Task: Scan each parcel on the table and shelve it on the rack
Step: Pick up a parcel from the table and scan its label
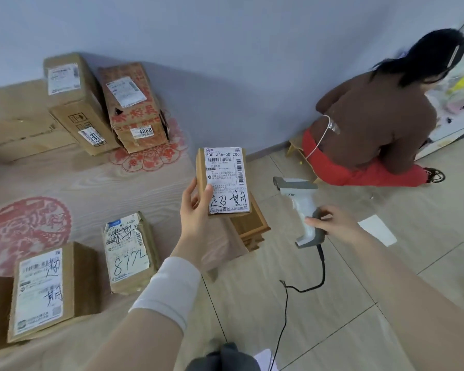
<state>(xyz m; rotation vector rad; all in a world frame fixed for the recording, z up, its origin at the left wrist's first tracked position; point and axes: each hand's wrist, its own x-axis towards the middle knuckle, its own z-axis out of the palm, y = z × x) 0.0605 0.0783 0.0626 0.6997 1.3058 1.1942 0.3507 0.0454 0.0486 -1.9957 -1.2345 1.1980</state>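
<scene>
Alignment decides the scan. Our left hand (196, 212) grips the small parcel (224, 188) by its lower left edge and holds it upright, long axis vertical, label (227, 167) facing us. Right of the parcel and apart from it, our right hand (332, 223) is wrapped round the handle of the scanner (299, 199), whose head sits level with the parcel's middle (its nose seems to point left, past the label rather than onto it). We judge that the label or the scanner must turn. More boxes wait left of the parcel on the table (97, 188).
</scene>
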